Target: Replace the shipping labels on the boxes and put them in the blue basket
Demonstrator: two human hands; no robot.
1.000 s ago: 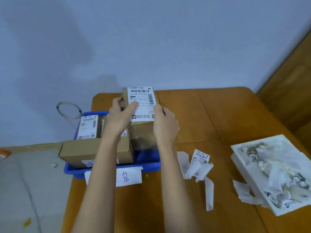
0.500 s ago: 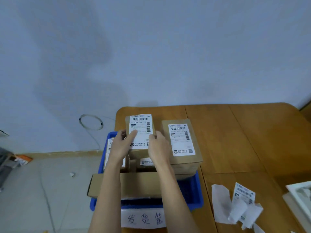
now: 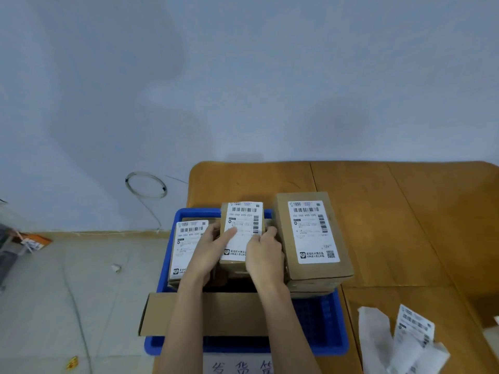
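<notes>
The small brown cardboard box with a white barcode label (image 3: 243, 233) is sitting low in the blue plastic basket (image 3: 326, 344), between a labelled box on its left (image 3: 186, 247) and a larger labelled cardboard box (image 3: 310, 236) on its right. The left hand (image 3: 213, 252) is gripping its left side, thumb lying across the label; the right hand (image 3: 263, 255) is holding its right edge with curled fingers. A long plain carton (image 3: 216, 314) is lying across the basket's near side. Peeled label scraps (image 3: 399, 341) are resting on the wooden table (image 3: 405, 211). The slot is looking tight, so the box could be jamming against its neighbours, tilting, or scuffing the fresh label if pushed down unevenly.
</notes>
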